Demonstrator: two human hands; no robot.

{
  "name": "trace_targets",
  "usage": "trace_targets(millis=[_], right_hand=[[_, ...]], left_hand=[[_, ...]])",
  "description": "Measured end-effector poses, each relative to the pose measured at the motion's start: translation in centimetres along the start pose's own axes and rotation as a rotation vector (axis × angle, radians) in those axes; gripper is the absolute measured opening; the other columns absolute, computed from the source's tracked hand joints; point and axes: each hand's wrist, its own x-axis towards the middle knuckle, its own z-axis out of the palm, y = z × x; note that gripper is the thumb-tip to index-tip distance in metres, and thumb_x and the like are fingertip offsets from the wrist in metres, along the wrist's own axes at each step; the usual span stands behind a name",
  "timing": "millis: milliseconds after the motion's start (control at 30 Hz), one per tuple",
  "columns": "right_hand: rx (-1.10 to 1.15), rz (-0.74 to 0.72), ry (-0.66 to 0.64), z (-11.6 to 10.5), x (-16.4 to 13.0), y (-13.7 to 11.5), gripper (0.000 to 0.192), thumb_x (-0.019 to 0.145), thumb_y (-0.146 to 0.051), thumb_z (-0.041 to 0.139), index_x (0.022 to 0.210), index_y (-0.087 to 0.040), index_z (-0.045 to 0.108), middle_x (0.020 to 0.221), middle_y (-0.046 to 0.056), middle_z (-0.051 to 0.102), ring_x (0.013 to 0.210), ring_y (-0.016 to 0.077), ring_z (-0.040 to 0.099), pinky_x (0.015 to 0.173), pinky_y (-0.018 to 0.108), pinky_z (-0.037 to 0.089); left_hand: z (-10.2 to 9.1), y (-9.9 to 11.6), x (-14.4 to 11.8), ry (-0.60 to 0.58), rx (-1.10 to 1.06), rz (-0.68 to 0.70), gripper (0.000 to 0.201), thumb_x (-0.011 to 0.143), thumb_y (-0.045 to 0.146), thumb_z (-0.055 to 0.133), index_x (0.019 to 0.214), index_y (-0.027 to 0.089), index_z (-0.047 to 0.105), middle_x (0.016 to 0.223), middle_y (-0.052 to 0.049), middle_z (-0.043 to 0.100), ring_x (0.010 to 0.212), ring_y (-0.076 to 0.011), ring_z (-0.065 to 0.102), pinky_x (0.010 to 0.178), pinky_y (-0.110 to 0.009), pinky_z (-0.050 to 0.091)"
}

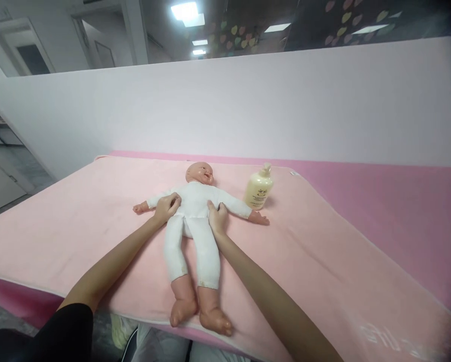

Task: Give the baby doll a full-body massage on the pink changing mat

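A baby doll (197,201) with a white cloth body lies face up on a pink towel (97,216), its head toward the wall and its feet toward me. My left hand (167,207) is closed at one side of the doll's torso, just below its arm. On the opposite side, my right hand (218,217) grips the waist, thumb on top and the other fingers partly hidden. The doll's arms are spread outward. Close to its outstretched arm on the right stands a pale yellow pump bottle (258,190), upright and touched by neither hand.
The towel covers a pink padded surface (364,201) that shows along the right and back. A white wall (270,110) rises behind it, topped by dark glass (240,30) with reflected lights. The surface's front edge runs just above my lap.
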Motion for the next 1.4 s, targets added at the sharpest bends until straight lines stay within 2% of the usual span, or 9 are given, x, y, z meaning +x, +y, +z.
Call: trace_targets(millis=[200, 433, 833, 1033, 1400], right_hand=[[0.004, 0.018, -0.011, -0.1, 0.1, -0.4, 0.029, 0.067, -0.048, 0.057, 0.075, -0.021, 0.051, 0.089, 0.007, 0.065, 0.086, 0.0226, 0.057, 0.078, 0.03, 0.04], [-0.03, -0.002, 0.048, -0.1, 0.2, -0.7, 0.031, 0.066, -0.048, 0.058, 0.064, -0.022, 0.041, 0.067, -0.003, 0.053, 0.069, 0.0156, 0.046, 0.066, 0.026, 0.035], [-0.045, -0.026, 0.048, -0.1, 0.6, 0.0, 0.036, 0.065, -0.052, 0.059, 0.063, -0.022, 0.04, 0.065, -0.003, 0.051, 0.067, 0.0156, 0.044, 0.064, 0.026, 0.034], [-0.04, -0.03, 0.007, -0.5, 0.3, -0.2, 0.037, 0.065, -0.052, 0.057, 0.062, -0.022, 0.034, 0.062, -0.005, 0.043, 0.064, 0.0135, 0.04, 0.063, 0.026, 0.033], [-0.035, -0.055, -0.041, -0.8, 0.3, -0.4, 0.039, 0.066, -0.052, 0.059, 0.062, -0.023, 0.034, 0.061, -0.005, 0.042, 0.065, 0.0136, 0.04, 0.063, 0.026, 0.033]], left_hand=[[0.1, -0.5, 0.2, -0.038, -0.045, -0.031, 0.019, 0.087, 0.028, 0.041, 0.077, 0.019, 0.054, 0.062, 0.002, 0.053, 0.057, -0.0119, 0.047, 0.06, -0.024, 0.034], [0.2, -0.5, 0.7, -0.059, -0.067, -0.053, 0.021, 0.089, 0.031, 0.04, 0.077, 0.02, 0.053, 0.059, 0.003, 0.05, 0.056, -0.0123, 0.046, 0.06, -0.025, 0.034], [0.3, -0.6, 0.6, -0.054, -0.075, -0.064, 0.021, 0.09, 0.031, 0.04, 0.077, 0.021, 0.054, 0.059, 0.003, 0.05, 0.057, -0.0133, 0.047, 0.061, -0.026, 0.034], [0.4, -0.7, 0.3, -0.034, -0.08, -0.067, 0.02, 0.089, 0.03, 0.042, 0.079, 0.02, 0.056, 0.061, 0.003, 0.052, 0.058, -0.0133, 0.048, 0.061, -0.026, 0.033], [0.2, -0.7, -0.5, 0.012, -0.13, -0.149, 0.023, 0.089, 0.033, 0.042, 0.08, 0.019, 0.058, 0.064, 0.002, 0.056, 0.062, -0.014, 0.051, 0.063, -0.027, 0.036]])
